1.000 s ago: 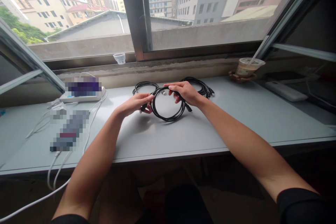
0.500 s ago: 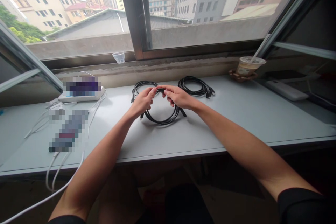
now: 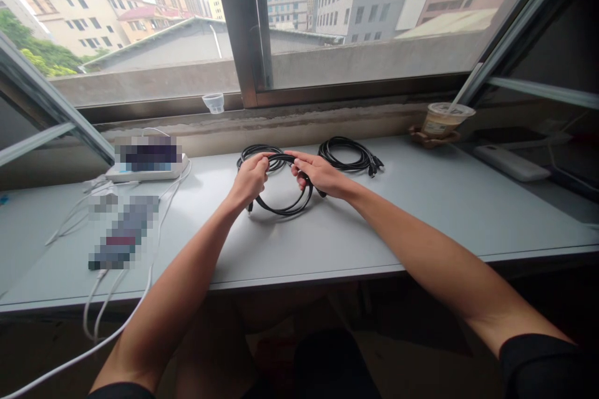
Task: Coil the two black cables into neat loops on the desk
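We hold a black cable coil (image 3: pixel 286 207) in both hands, near the middle of the desk (image 3: pixel 421 230), toward its back edge. Our left hand (image 3: pixel 250 179) curls its fingers closely around the top of the coil, while our right hand (image 3: pixel 318 174) grips its right side with the fingers closed on it. A second coil (image 3: pixel 257 154) lies just beyond our left hand, and a third coil (image 3: pixel 349 156) lies beyond our right. Farther right, a drink cup (image 3: pixel 442 120) stands near the back edge.
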The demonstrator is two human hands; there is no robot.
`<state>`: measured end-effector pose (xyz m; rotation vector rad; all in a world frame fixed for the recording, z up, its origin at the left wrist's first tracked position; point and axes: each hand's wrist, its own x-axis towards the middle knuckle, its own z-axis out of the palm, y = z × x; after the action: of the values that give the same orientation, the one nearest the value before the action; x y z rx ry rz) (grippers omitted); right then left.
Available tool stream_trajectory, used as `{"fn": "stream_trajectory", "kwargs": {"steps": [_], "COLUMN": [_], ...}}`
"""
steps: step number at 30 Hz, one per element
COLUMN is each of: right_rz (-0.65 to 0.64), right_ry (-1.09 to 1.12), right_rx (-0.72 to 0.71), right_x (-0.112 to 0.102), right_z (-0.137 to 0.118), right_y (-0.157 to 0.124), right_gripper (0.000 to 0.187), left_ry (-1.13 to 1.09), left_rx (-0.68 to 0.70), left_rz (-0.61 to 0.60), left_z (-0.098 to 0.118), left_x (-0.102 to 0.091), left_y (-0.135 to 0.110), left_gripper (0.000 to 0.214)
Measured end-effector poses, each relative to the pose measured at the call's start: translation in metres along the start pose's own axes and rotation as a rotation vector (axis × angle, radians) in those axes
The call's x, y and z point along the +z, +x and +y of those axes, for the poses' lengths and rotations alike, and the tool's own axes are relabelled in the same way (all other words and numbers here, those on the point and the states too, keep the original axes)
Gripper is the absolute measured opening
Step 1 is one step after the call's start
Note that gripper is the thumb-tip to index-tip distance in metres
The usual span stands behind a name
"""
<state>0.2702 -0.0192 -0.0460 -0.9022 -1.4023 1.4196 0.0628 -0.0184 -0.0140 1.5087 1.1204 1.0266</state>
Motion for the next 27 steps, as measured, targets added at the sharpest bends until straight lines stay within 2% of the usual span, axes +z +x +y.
{"fn": "stream_trajectory", "kwargs": {"steps": [4, 8, 12, 15, 18, 21, 24, 27], "right_rz": [-0.074, -0.043, 0.038, 0.044, 0.055, 0.069, 0.095, 0.182], "right_ry": [0.06, 0.013, -0.25, -0.491, -0.582, -0.599, -0.581, -0.484], "right_rx": [0.02, 0.002, -0.119, -0.202, -0.277, -0.303, -0.232, -0.174], "right_x": [0.009, 0.016, 0.013, 0.007, 0.007, 0.007, -0.01, -0.053], "right_z": [-0.004, -0.003, 0.005, 0.007, 0.002, -0.005, -0.012, -0.019], "right_y": [-0.004, -0.004, -0.001, -0.001, -0.004, -0.006, -0.003, 0.004], "right_gripper": [0.038, 0.04, 0.043, 0.043, 0.043, 0.039, 0.037, 0.04], "left_ry": [-0.012, 0.065, 0.3, 0.462, 0.575, 0.525, 0.387, 0.351], "left_rx": [0.013, 0.057, 0.145, 0.264, 0.368, 0.358, 0.296, 0.296], "left_rz": [-0.004, -0.034, -0.08, -0.105, -0.148, -0.182, -0.135, -0.057], "left_z": [0.002, 0.003, -0.003, -0.011, -0.016, -0.014, -0.009, -0.007], "left_x": [-0.001, -0.002, -0.003, -0.007, -0.009, -0.01, -0.01, -0.012], "left_y": [-0.002, -0.004, -0.003, 0.0, 0.002, 0.001, -0.001, -0.001], "left_gripper": [0.042, 0.047, 0.049, 0.05, 0.054, 0.055, 0.054, 0.047]}}
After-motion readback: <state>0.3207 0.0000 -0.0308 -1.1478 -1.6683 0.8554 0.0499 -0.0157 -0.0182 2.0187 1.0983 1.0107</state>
